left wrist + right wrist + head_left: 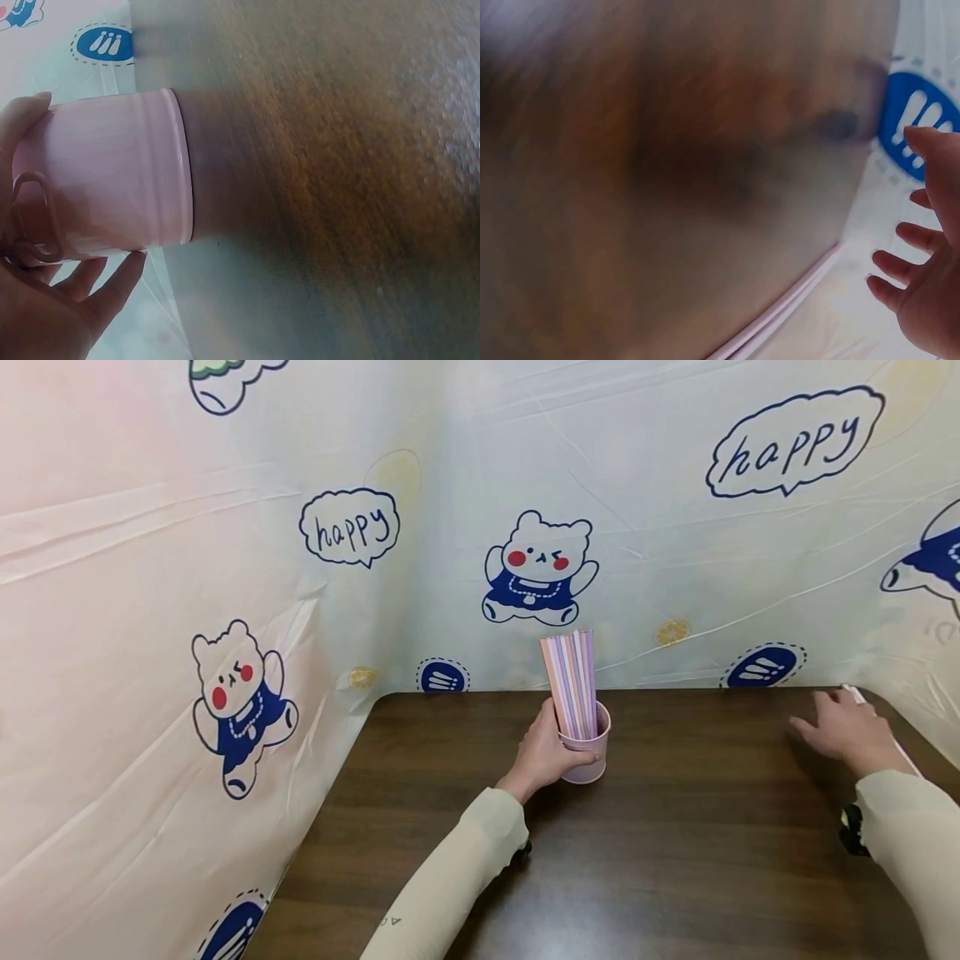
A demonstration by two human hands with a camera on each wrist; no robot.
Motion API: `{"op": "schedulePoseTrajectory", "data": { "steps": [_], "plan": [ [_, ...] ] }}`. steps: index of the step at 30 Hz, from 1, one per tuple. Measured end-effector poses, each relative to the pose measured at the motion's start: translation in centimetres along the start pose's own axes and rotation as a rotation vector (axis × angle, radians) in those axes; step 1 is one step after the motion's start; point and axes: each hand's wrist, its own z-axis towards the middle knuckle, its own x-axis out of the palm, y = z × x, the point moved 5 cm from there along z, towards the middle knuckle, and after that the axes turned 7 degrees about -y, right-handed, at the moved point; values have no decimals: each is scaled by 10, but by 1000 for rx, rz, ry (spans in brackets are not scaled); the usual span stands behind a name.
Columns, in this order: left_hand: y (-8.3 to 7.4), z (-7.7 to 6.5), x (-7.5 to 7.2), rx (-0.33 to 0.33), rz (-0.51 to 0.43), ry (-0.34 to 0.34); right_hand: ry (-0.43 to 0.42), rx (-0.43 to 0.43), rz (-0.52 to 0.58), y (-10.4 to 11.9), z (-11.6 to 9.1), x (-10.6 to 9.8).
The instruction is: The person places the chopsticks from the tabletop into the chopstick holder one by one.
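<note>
A small pink metal bucket stands upright near the back of the table, a loop handle on its side in the left wrist view. My left hand grips it, thumb across the front and fingers round the far side. A bundle of long, thin sticks like straws, in orange, white and purple, rises from the bucket and leans slightly left. At the back right corner, my right hand hovers with fingers spread and nothing in them. Beside it, a thin pale pink stick lies along the table's right edge, partly hidden by the hand.
The brown wooden table has rounded back corners. A pale cloth curtain with printed bears and "happy" bubbles hangs behind it and along the left and right sides.
</note>
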Motion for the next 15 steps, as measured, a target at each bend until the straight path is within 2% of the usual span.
{"op": "schedulePoseTrajectory", "data": {
  "steps": [6,15],
  "plan": [
    [-2,0,0,4,-8,10,80,157,-20,-28,-18,8],
    [-3,1,-2,-6,-11,13,77,249,-26,-38,-22,5]
  ]
}}
